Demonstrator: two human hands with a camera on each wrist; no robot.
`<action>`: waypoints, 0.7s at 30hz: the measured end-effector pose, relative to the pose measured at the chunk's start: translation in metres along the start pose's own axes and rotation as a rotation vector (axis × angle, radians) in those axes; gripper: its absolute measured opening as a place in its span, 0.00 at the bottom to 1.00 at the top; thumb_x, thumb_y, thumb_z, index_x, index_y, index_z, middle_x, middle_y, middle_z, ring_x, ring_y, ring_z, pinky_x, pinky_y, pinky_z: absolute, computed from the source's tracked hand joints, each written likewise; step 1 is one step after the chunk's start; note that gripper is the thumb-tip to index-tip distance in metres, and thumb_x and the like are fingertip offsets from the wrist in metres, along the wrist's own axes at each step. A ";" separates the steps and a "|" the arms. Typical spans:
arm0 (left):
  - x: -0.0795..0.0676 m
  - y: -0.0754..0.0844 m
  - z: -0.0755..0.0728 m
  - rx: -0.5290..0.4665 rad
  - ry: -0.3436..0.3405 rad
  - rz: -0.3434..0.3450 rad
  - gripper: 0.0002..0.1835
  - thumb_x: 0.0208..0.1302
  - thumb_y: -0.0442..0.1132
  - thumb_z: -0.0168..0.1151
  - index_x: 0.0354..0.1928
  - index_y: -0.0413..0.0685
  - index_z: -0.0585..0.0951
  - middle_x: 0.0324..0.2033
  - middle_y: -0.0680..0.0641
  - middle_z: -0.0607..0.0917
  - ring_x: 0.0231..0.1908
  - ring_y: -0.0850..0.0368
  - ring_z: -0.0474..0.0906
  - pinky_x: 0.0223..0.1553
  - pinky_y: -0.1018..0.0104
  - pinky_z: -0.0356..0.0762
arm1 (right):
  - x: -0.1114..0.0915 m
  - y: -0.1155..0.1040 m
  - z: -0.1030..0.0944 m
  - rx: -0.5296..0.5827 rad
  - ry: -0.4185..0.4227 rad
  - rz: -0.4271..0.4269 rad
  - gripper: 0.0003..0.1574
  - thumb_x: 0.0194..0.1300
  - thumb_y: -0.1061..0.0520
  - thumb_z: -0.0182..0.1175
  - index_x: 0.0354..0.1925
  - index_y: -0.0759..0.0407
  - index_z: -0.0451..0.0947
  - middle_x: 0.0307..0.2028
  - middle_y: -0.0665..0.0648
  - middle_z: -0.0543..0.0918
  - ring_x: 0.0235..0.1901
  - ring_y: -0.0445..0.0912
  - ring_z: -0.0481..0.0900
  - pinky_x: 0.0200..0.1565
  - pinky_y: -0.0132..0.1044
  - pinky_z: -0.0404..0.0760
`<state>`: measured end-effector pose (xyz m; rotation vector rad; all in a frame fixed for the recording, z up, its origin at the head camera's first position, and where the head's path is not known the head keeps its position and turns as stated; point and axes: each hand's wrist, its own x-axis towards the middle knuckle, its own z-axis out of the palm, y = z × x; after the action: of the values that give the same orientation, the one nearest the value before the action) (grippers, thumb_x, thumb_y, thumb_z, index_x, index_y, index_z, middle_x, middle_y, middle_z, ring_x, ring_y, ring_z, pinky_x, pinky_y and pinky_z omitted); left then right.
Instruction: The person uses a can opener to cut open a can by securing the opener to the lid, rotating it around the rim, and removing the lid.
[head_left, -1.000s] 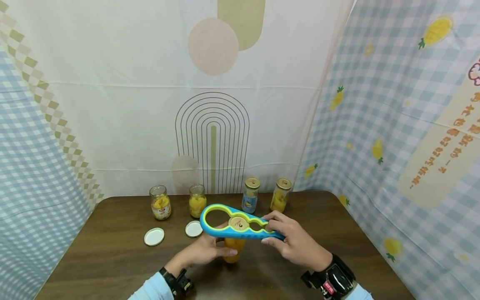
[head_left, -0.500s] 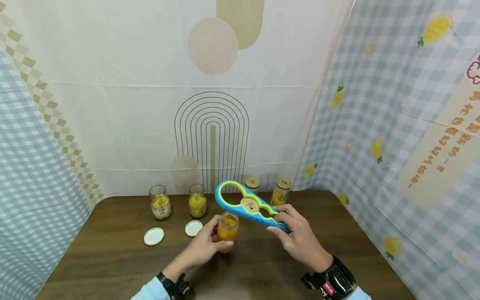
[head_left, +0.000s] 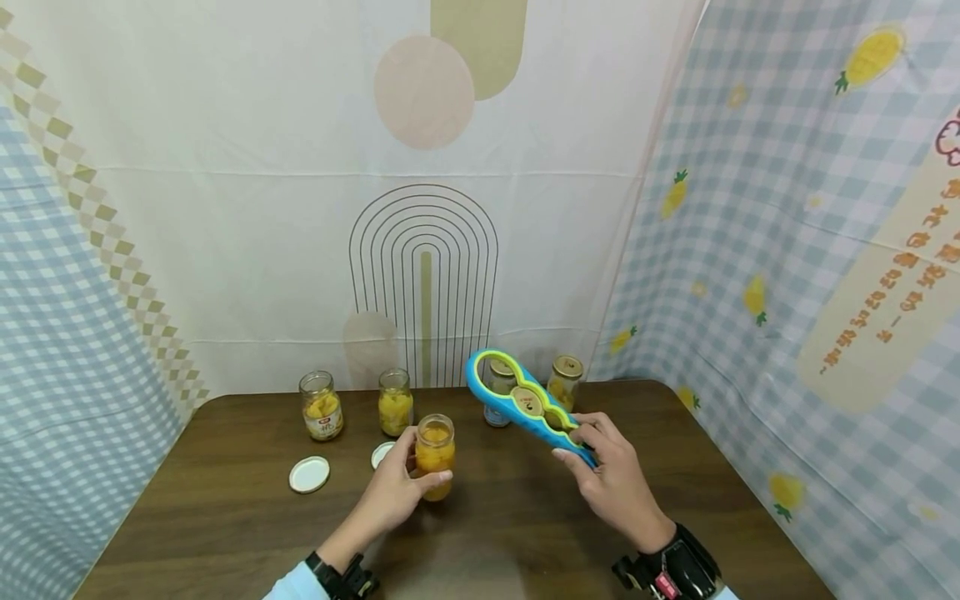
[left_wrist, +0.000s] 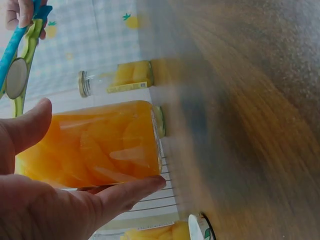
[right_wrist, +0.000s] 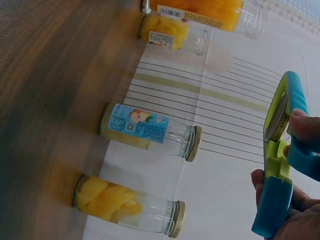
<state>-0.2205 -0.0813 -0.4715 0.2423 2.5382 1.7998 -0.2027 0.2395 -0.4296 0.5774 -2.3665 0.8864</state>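
Note:
My left hand (head_left: 390,482) grips an open glass jar (head_left: 435,454) of orange fruit pieces, thumb on one side and fingers round the other. The left wrist view shows the same jar (left_wrist: 100,145) close up, its mouth hidden behind the hand. In my right hand (head_left: 617,473) is a blue and green jar opener (head_left: 517,414), held by its handle end above the table. A round gold lid (head_left: 527,402) sits in one of the opener's openings. Seen from the right wrist, the lid (right_wrist: 277,117) is still lodged between the opener's two arms.
Two open jars of yellow fruit, one labelled (head_left: 324,410) and one beside it (head_left: 395,408), stand at the back left. White lids (head_left: 309,474) lie before them. Two gold-lidded jars, one blue-labelled (right_wrist: 137,122), the other plain (right_wrist: 107,200), stand behind the opener on the brown table (head_left: 225,508).
The opener has lifted off the jar with the lid in it, moving up and right with my right hand. My left hand has shifted the jar to the left; its mouth is now uncovered.

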 end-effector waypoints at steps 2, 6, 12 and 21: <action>0.001 0.000 0.000 -0.001 0.004 -0.002 0.31 0.65 0.40 0.78 0.66 0.50 0.74 0.62 0.39 0.84 0.64 0.38 0.82 0.61 0.41 0.84 | -0.001 0.001 0.000 0.000 0.000 0.003 0.12 0.67 0.60 0.74 0.38 0.49 0.79 0.56 0.58 0.83 0.44 0.45 0.83 0.38 0.31 0.78; 0.006 -0.002 0.003 0.000 0.004 0.000 0.30 0.65 0.38 0.77 0.66 0.49 0.74 0.62 0.40 0.84 0.64 0.40 0.82 0.63 0.41 0.83 | -0.001 0.000 0.001 -0.002 0.007 0.001 0.12 0.67 0.61 0.74 0.39 0.49 0.80 0.56 0.58 0.83 0.46 0.46 0.84 0.40 0.33 0.81; 0.016 -0.006 0.009 0.015 -0.001 -0.007 0.27 0.68 0.39 0.75 0.65 0.50 0.74 0.61 0.43 0.84 0.64 0.43 0.81 0.64 0.41 0.82 | -0.002 -0.002 -0.001 0.001 0.030 -0.010 0.12 0.66 0.62 0.75 0.39 0.50 0.80 0.56 0.58 0.83 0.47 0.48 0.85 0.41 0.35 0.85; 0.049 -0.011 0.018 -0.014 0.032 -0.033 0.26 0.67 0.35 0.75 0.63 0.48 0.75 0.61 0.41 0.84 0.64 0.43 0.80 0.66 0.40 0.80 | -0.003 -0.006 -0.003 -0.022 0.034 -0.014 0.13 0.65 0.61 0.76 0.39 0.49 0.80 0.56 0.58 0.83 0.46 0.45 0.84 0.41 0.35 0.84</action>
<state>-0.2681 -0.0609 -0.4846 0.1715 2.5336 1.8236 -0.1962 0.2378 -0.4273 0.5649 -2.3361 0.8561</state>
